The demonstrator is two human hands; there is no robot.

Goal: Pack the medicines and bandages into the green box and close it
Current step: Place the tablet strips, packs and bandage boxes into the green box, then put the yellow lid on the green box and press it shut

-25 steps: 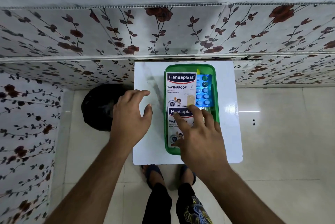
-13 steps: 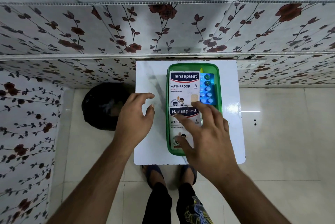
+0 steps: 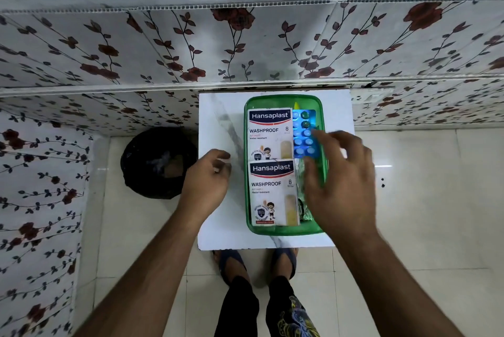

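Observation:
The green box [image 3: 283, 99] lies open on the small white table [image 3: 221, 121]. Inside it, two Hansaplast bandage packs lie end to end on the left: the far pack [image 3: 268, 133] and the near pack [image 3: 271, 195]. A blue pill blister [image 3: 304, 133] lies at the far right of the box, with silver foil strips [image 3: 301, 178] beside the near pack. My right hand [image 3: 341, 181] hovers over the box's right side, fingers spread, holding nothing. My left hand [image 3: 207, 186] hangs over the table left of the box, fingers loosely curled and empty. No lid is visible.
A black bin [image 3: 158, 162] lined with a bag stands on the tiled floor left of the table. A floral-patterned wall runs behind the table and along the left. My sandalled feet [image 3: 256, 260] stand at the table's near edge.
My right hand has lifted off the near bandage pack and moved right, over the box's right side. The near pack now lies fully uncovered. My left hand stayed beside the box.

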